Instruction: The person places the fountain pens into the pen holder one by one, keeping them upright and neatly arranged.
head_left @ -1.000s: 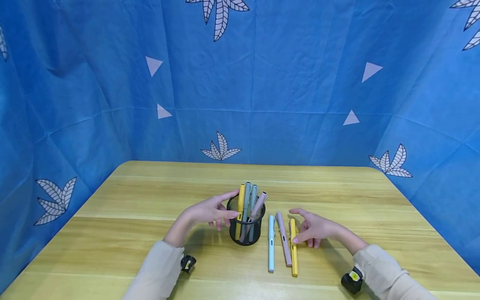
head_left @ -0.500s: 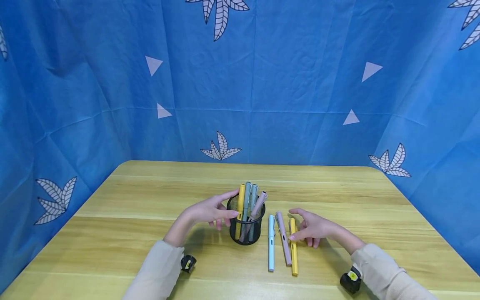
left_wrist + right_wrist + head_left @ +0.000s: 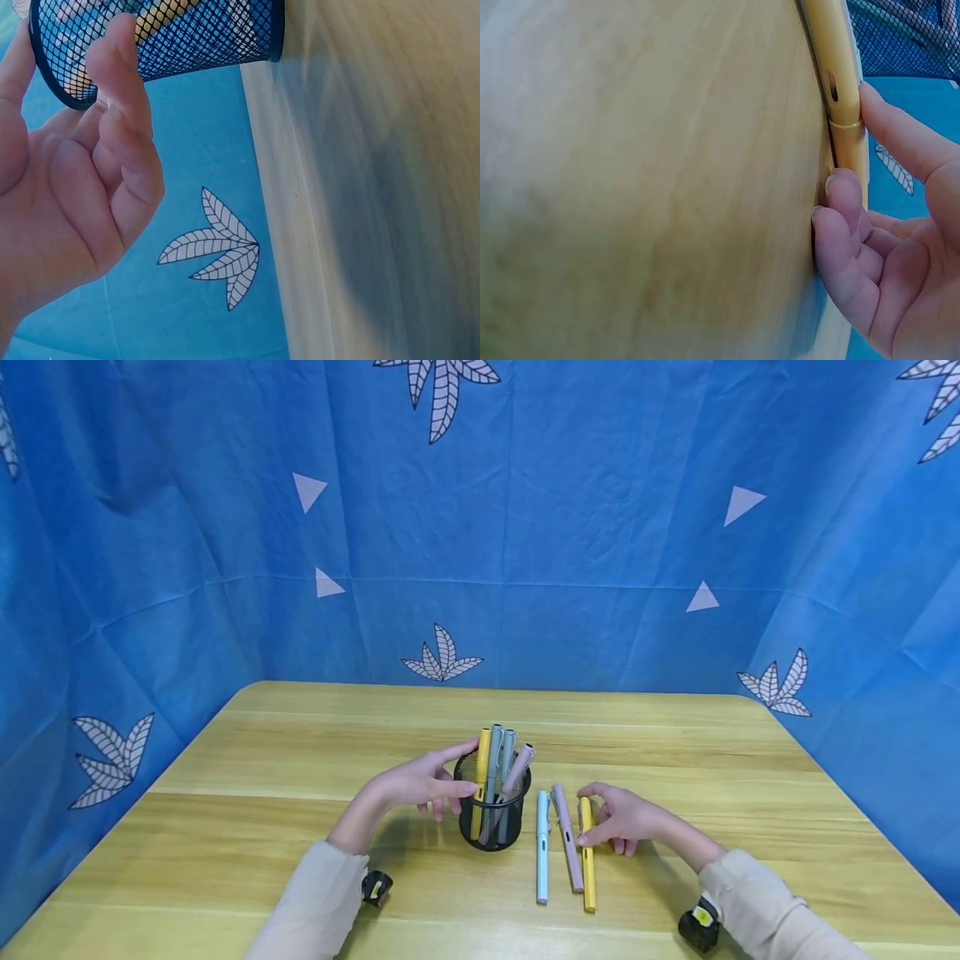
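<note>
The left hand rests against the side of the black mesh pen cup, fingers loosely extended and spread, forefinger at the rim, thumb on the wall; from the left wrist view the fingertips touch the mesh near the top edge, nothing gripped. The cup stands upright just right of that hand on the wooden table; it holds several pens, a yellow one, two grey-green ones and a pinkish one, leaning slightly.

The right hand lies on the table with fingers curled around the upper part of the yellow pen; the right wrist view shows thumb on one side and fingertips on the other, pinching the barrel, which lies flat on the wood. Just left of that hand, beside the yellow pen, lie a pink pen and a light blue pen, roughly parallel, between the hand and the cup.
</note>
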The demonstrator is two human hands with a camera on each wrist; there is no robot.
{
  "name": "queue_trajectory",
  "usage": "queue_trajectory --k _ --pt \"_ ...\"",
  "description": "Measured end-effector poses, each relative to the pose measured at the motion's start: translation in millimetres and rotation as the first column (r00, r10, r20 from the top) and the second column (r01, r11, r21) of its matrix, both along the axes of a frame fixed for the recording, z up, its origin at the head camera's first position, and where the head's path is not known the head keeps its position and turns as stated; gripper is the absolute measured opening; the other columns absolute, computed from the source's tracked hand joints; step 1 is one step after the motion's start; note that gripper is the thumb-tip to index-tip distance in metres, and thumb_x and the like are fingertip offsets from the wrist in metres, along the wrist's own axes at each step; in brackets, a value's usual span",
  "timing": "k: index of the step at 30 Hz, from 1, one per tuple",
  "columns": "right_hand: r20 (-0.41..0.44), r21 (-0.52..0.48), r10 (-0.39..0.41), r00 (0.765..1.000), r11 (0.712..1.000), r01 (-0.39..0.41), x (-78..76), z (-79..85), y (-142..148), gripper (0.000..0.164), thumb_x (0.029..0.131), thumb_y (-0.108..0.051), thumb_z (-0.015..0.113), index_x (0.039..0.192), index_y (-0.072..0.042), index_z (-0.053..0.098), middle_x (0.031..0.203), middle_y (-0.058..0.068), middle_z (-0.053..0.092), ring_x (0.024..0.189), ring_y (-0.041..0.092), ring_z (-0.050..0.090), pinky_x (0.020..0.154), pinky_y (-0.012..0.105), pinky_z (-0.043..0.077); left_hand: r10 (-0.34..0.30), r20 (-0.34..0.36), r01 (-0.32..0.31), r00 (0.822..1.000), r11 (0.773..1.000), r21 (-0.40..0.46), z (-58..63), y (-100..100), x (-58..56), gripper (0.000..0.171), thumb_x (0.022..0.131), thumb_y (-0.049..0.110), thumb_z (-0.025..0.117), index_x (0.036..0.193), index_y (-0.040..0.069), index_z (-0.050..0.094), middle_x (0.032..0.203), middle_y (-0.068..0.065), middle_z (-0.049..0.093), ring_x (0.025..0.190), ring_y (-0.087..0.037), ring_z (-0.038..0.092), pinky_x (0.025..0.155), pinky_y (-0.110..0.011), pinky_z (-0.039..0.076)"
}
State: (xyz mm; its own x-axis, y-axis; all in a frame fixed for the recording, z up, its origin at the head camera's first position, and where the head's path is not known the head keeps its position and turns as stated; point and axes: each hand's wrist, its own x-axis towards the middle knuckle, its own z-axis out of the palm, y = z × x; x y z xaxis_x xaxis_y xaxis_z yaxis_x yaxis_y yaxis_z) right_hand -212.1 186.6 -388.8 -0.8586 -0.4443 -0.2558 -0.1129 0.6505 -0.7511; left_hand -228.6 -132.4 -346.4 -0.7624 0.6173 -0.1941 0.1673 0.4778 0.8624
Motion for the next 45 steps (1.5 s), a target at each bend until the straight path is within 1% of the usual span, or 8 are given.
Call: queue_trajectory --k 4,8,17,24,30,34,38,45 --pt "-0.007 0.003 -0.010 1.000 1.000 0.010 0.7 0.0 0.0 0.078 0.072 -0.024 0.075 0.130 0.005 0.032 0.061 0.007 0.053 0.040 0.012 0.048 0.040 0.029 0.045 -0.003 0.000 0.003 1.000 1.000 0.002 -0.4 -0.1 -0.8 0.071 0.089 0.034 0.055 0.145 0.024 0.013 0.072 -0.011 0.062 0.051 -0.019 0.055 0.045 -0.028 0.038" --pt "-0.005 -0.001 -0.020 1.000 1.000 0.020 0.7 -0.2 0.1 0.077 0.072 -0.023 0.075 0.130 0.005 0.032 0.062 0.008 0.053 0.041 0.012 0.049 0.040 0.028 0.045 -0.005 0.000 0.005 1.000 1.000 0.002 -0.4 0.0 -0.7 0.070 0.089 0.033 0.055 0.145 0.024 0.013 0.073 -0.013 0.062 0.051 -0.019 0.055 0.045 -0.027 0.038" --pt "-0.010 0.011 -0.057 0.998 0.998 0.057 1.3 0.0 -2.9 0.075 0.071 -0.020 0.076 0.128 0.006 0.034 0.063 0.008 0.053 0.041 0.013 0.050 0.040 0.029 0.046 0.009 0.007 -0.009 1.000 1.000 0.008 -0.2 -0.2 1.4 0.070 0.089 0.031 0.055 0.145 0.025 0.014 0.073 -0.015 0.062 0.054 -0.027 0.056 0.045 -0.028 0.038" --pt "-0.004 -0.026 -0.046 0.999 0.999 0.046 2.5 -0.1 -2.6 0.073 0.072 -0.015 0.075 0.126 0.009 0.032 0.062 0.008 0.053 0.041 0.013 0.049 0.041 0.030 0.047 0.010 0.004 -0.010 1.000 1.000 0.001 -0.5 -0.3 1.7 0.070 0.089 0.032 0.055 0.145 0.025 0.013 0.075 -0.016 0.062 0.052 -0.022 0.056 0.046 -0.028 0.039" --pt "0.022 -0.060 -0.036 0.999 0.998 0.037 3.8 0.3 -1.6 0.071 0.070 -0.010 0.076 0.123 0.011 0.033 0.065 0.010 0.053 0.044 0.014 0.051 0.042 0.032 0.048 0.008 -0.004 -0.008 1.000 1.000 -0.003 -1.0 -0.3 1.7 0.070 0.089 0.032 0.055 0.145 0.025 0.013 0.074 -0.014 0.062 0.053 -0.021 0.056 0.046 -0.029 0.040" --pt "0.042 -0.071 -0.048 0.998 0.996 0.051 4.4 0.7 -2.1 0.071 0.070 -0.008 0.076 0.122 0.011 0.032 0.067 0.011 0.053 0.046 0.016 0.052 0.043 0.032 0.049 0.008 -0.002 -0.008 1.000 1.000 -0.001 -1.0 -0.2 1.7 0.070 0.089 0.032 0.055 0.145 0.025 0.013 0.074 -0.015 0.062 0.052 -0.021 0.056 0.046 -0.029 0.040" --pt "0.067 -0.081 -0.080 0.995 0.993 0.085 5.1 0.8 -2.9 0.070 0.070 -0.005 0.075 0.123 0.009 0.032 0.068 0.012 0.052 0.048 0.017 0.053 0.045 0.033 0.049 0.006 0.005 -0.006 1.000 1.000 0.000 -0.7 -0.3 1.8 0.070 0.089 0.032 0.055 0.145 0.025 0.012 0.075 -0.016 0.062 0.052 -0.021 0.056 0.046 -0.028 0.039" --pt "0.103 -0.114 -0.130 0.986 0.983 0.141 6.2 1.4 -4.2 0.070 0.069 0.001 0.073 0.124 0.008 0.030 0.070 0.015 0.052 0.049 0.019 0.054 0.047 0.034 0.050 0.005 -0.002 -0.005 1.000 1.000 0.004 0.0 0.1 2.6 0.070 0.090 0.031 0.054 0.145 0.024 0.013 0.075 -0.016 0.062 0.052 -0.020 0.055 0.045 -0.029 0.039"
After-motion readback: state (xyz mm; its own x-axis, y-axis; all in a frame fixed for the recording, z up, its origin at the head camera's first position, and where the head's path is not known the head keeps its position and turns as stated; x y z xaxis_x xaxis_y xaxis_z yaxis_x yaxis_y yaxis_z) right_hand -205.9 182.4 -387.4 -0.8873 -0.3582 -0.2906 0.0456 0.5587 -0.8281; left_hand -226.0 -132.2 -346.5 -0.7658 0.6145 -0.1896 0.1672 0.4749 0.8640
